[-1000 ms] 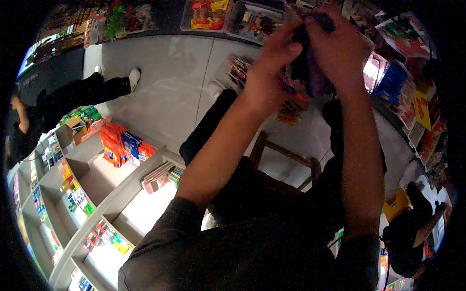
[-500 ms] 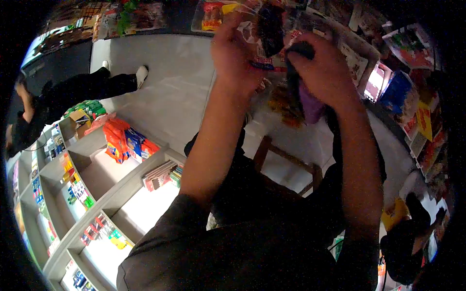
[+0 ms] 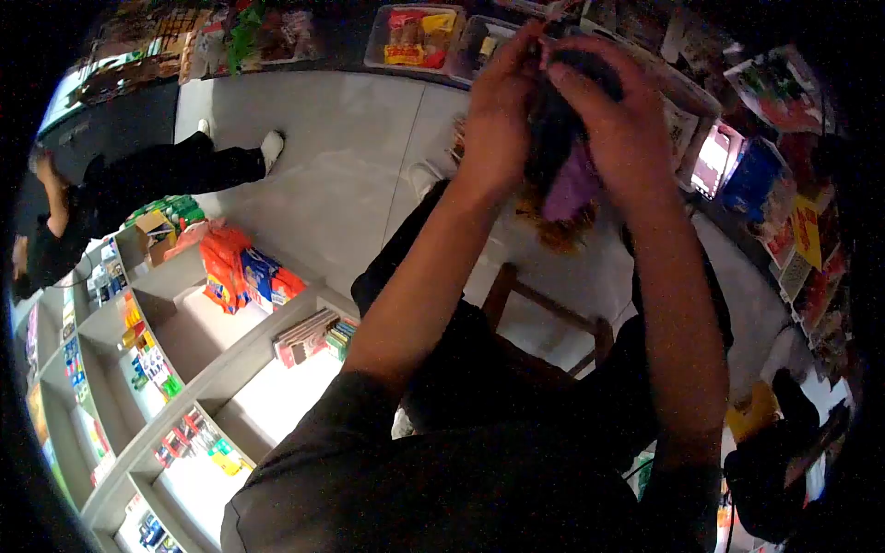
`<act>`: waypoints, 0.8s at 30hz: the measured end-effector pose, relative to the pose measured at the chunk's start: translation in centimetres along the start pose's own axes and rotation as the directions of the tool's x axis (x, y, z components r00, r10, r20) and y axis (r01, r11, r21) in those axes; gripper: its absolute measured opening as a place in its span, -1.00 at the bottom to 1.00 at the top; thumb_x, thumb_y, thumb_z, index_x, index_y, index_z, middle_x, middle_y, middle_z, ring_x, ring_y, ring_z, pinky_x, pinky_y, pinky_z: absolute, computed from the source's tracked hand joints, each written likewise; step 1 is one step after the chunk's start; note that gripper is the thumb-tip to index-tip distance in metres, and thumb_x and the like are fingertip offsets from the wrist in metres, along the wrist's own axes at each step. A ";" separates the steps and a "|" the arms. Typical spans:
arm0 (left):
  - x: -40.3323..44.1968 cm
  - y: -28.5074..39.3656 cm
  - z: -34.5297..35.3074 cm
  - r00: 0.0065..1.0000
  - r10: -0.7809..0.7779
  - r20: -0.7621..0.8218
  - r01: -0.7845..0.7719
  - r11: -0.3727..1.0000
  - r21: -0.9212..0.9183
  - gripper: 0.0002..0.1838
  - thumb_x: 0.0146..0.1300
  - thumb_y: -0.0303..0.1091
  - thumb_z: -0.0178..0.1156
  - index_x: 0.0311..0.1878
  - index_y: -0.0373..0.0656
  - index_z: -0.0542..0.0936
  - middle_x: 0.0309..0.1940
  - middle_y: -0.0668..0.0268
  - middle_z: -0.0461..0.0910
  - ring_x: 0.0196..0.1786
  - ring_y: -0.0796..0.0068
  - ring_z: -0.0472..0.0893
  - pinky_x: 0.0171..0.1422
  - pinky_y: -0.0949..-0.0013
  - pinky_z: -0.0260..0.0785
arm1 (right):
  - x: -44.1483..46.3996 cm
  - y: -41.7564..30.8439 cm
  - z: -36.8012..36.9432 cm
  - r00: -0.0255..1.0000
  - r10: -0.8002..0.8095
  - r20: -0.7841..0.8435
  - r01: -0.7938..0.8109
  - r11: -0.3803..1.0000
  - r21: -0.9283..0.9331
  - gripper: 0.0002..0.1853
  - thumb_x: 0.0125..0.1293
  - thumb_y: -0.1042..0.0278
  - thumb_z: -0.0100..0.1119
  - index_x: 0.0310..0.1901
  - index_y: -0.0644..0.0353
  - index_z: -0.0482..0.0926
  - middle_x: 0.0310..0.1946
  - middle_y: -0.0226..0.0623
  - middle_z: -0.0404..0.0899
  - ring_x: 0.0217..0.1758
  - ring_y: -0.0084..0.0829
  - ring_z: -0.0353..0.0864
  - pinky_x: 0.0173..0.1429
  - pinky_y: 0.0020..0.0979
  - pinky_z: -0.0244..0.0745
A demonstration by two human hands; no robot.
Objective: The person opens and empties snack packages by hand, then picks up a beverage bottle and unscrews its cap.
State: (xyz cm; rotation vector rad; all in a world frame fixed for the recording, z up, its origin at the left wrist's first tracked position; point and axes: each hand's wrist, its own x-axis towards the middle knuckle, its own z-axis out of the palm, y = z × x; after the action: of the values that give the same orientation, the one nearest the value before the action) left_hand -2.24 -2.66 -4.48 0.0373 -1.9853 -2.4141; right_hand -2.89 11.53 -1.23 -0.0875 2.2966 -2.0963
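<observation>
A seated worker's two bare hands meet over a dark-and-purple bundle [image 3: 553,138], held up in front of the body above a grey tiled floor [image 3: 346,147]. The right hand [image 3: 622,115] is curled, thumb and forefinger closed on a dark part of the bundle, while the left hand [image 3: 502,115] is up against its other side, fingers raised toward those of the right (whether they pinch it cannot be told from this angle). The purple end of the bundle hangs below the hands, in front of blurred orange-brown packets [image 3: 562,235]. Nearer the body, a wooden stool frame [image 3: 553,300] shows between the dark-clad legs. Beyond the hands, a clear tub of red and yellow packets [image 3: 413,37] sits on a dark surface [image 3: 339,46], beside a second tub partly hidden by the left hand. To the right, a lit screen [image 3: 714,161] glows next to a blue packet [image 3: 754,177]. At left, another person [image 3: 152,180] in dark clothes and pale shoes stands past lit shelving [image 3: 189,410] holding orange bags [image 3: 224,267].
</observation>
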 end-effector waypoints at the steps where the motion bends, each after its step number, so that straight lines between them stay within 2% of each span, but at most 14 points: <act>1: 0.0 0.4 0.5 0.996 -0.085 -0.006 0.083 0.984 -0.157 -0.44 0.56 -0.21 -0.02 0.47 -0.39 0.39 0.22 0.14 0.61 0.25 0.36 0.58 0.45 0.30 0.36 | -0.1 0.5 0.6 1.000 0.003 -0.020 -0.002 1.000 0.005 -0.73 0.37 0.31 0.36 0.05 0.16 0.72 -0.10 -0.32 0.75 0.00 -0.43 0.69 0.22 -0.40 0.51; 3: -0.4 1.3 1.2 0.968 -0.251 0.015 0.231 0.862 -0.451 -0.41 0.61 -0.12 -0.07 0.50 -0.36 0.37 0.26 0.14 0.59 0.28 0.36 0.56 0.50 0.34 0.29 | -0.3 0.8 1.5 0.998 0.007 -0.055 -0.006 1.000 0.019 -0.74 0.35 0.34 0.38 0.03 0.17 0.71 -0.11 -0.32 0.75 -0.03 -0.44 0.69 0.18 -0.40 0.53; 6: 0.4 1.0 0.5 0.998 -0.068 0.016 0.067 0.994 0.085 -0.34 0.66 0.06 -0.14 0.52 -0.31 0.38 0.33 0.14 0.55 0.37 0.30 0.52 0.54 0.29 0.27 | -1.0 0.2 2.4 0.993 -0.037 -0.113 0.023 0.992 -0.124 -0.76 0.34 0.37 0.38 0.01 0.19 0.70 -0.11 -0.30 0.75 -0.03 -0.46 0.68 0.15 -0.40 0.54; 8: 0.3 2.1 1.2 0.993 -0.097 -0.072 0.077 0.966 -0.246 -0.30 0.60 0.10 0.00 0.54 -0.25 0.36 0.30 0.14 0.54 0.30 0.21 0.55 0.39 0.15 0.41 | -1.3 0.7 2.6 0.999 0.038 0.019 -0.037 0.998 -0.055 -0.76 0.34 0.36 0.38 0.00 0.21 0.70 -0.11 -0.28 0.75 -0.04 -0.46 0.68 0.14 -0.40 0.55; 11: 1.3 4.7 0.9 0.950 -0.283 -0.134 0.176 0.836 -0.520 -0.30 0.62 0.10 0.00 0.57 -0.23 0.32 0.29 0.13 0.53 0.25 0.17 0.57 0.31 0.11 0.47 | -1.7 0.4 2.9 0.994 0.046 0.104 -0.053 0.997 0.059 -0.75 0.34 0.35 0.37 0.00 0.23 0.69 -0.11 -0.26 0.75 -0.05 -0.45 0.69 0.13 -0.39 0.55; 13: 0.9 4.4 0.4 0.960 -0.275 -0.055 0.216 0.849 -0.482 -0.30 0.64 0.11 -0.05 0.57 -0.25 0.32 0.32 0.13 0.52 0.29 0.23 0.53 0.38 0.18 0.40 | -2.0 -0.3 3.3 0.999 0.034 0.026 -0.035 0.997 0.069 -0.74 0.34 0.32 0.38 0.01 0.23 0.68 -0.11 -0.25 0.75 -0.05 -0.44 0.69 0.14 -0.38 0.55; 15: -0.5 2.6 0.7 0.982 -0.113 0.151 0.152 0.947 -0.283 -0.27 0.64 0.15 -0.10 0.56 -0.29 0.34 0.36 0.14 0.51 0.38 0.32 0.47 0.53 0.30 0.26 | -1.8 -0.9 3.4 0.988 0.017 -0.153 -0.017 1.000 0.002 -0.70 0.35 0.28 0.39 0.03 0.23 0.68 -0.11 -0.23 0.76 -0.05 -0.41 0.70 0.15 -0.37 0.56; 16: -0.7 2.0 0.9 0.970 -0.077 0.231 0.152 0.933 -0.325 -0.19 0.60 0.16 -0.01 0.63 -0.28 0.21 0.39 0.12 0.47 0.40 0.32 0.42 0.54 0.30 0.23 | -1.5 -0.4 3.1 0.976 0.026 -0.218 -0.033 0.999 -0.025 -0.69 0.35 0.25 0.39 0.04 0.23 0.68 -0.11 -0.23 0.76 -0.04 -0.40 0.71 0.15 -0.36 0.56; 18: -2.1 1.0 2.2 0.970 -0.082 0.230 0.125 0.976 -0.180 -0.13 0.57 0.14 0.06 0.68 -0.26 0.07 0.41 0.11 0.45 0.41 0.30 0.43 0.57 0.26 0.19 | -0.1 1.9 1.6 0.937 0.041 -0.346 -0.071 0.995 -0.075 -0.66 0.36 0.20 0.39 0.06 0.22 0.70 -0.11 -0.21 0.77 -0.01 -0.37 0.72 0.16 -0.33 0.57; 19: -3.0 0.7 2.9 0.968 -0.085 0.237 0.114 0.988 -0.108 -0.08 0.56 0.13 0.09 0.70 -0.26 -0.01 0.42 0.10 0.44 0.41 0.28 0.43 0.59 0.25 0.17 | 0.9 3.7 -0.4 0.934 -0.144 -0.328 -0.015 0.899 -0.438 -0.65 0.37 0.18 0.38 0.06 0.22 0.70 -0.12 -0.21 0.77 -0.01 -0.37 0.72 0.15 -0.33 0.57; 20: -3.6 0.4 3.3 0.954 -0.061 0.294 0.074 0.997 -0.033 -0.05 0.55 0.11 0.10 0.71 -0.25 -0.10 0.50 0.04 0.33 0.50 0.22 0.35 0.64 0.19 0.10 | 2.1 5.7 -3.0 0.922 -0.307 -0.237 0.035 0.674 -0.738 -0.65 0.37 0.16 0.38 0.06 0.22 0.71 -0.13 -0.20 0.78 0.00 -0.37 0.73 0.15 -0.33 0.58; 21: -4.3 0.3 3.7 0.936 -0.036 0.349 0.025 0.999 0.036 -0.01 0.55 0.08 0.11 0.72 -0.25 -0.19 0.59 -0.01 0.22 0.60 0.16 0.26 0.68 0.13 0.03 | 2.5 5.2 -3.5 0.918 -0.309 -0.248 0.005 0.634 -0.774 -0.65 0.37 0.16 0.37 0.06 0.21 0.72 -0.13 -0.20 0.78 0.00 -0.37 0.73 0.14 -0.33 0.58; 22: -4.7 0.1 4.3 0.931 0.099 0.352 -0.173 0.967 0.186 -0.01 0.55 0.06 0.11 0.72 -0.27 -0.21 0.62 -0.03 0.16 0.63 0.15 0.21 0.69 0.12 0.01 | 2.9 4.7 -4.0 0.914 -0.312 -0.258 -0.026 0.592 -0.806 -0.65 0.38 0.16 0.37 0.06 0.20 0.73 -0.14 -0.19 0.78 0.01 -0.37 0.74 0.14 -0.33 0.59; 24: -5.0 0.1 5.3 0.923 0.201 0.329 -0.278 0.938 0.207 -0.01 0.57 0.04 0.09 0.69 -0.36 -0.22 0.70 -0.06 -0.04 0.73 0.12 -0.01 0.73 0.13 -0.07 | 3.0 3.4 -3.2 0.881 0.022 -0.472 -0.218 0.905 -0.365 -0.68 0.38 0.19 0.35 0.07 0.17 0.74 -0.15 -0.18 0.79 0.01 -0.37 0.74 0.12 -0.34 0.60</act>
State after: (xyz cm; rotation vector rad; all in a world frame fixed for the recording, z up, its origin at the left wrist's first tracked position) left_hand 2.58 2.63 -3.35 -0.5765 -2.2484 -2.1052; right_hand -6.11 14.80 -4.29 0.5991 2.8845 -1.6715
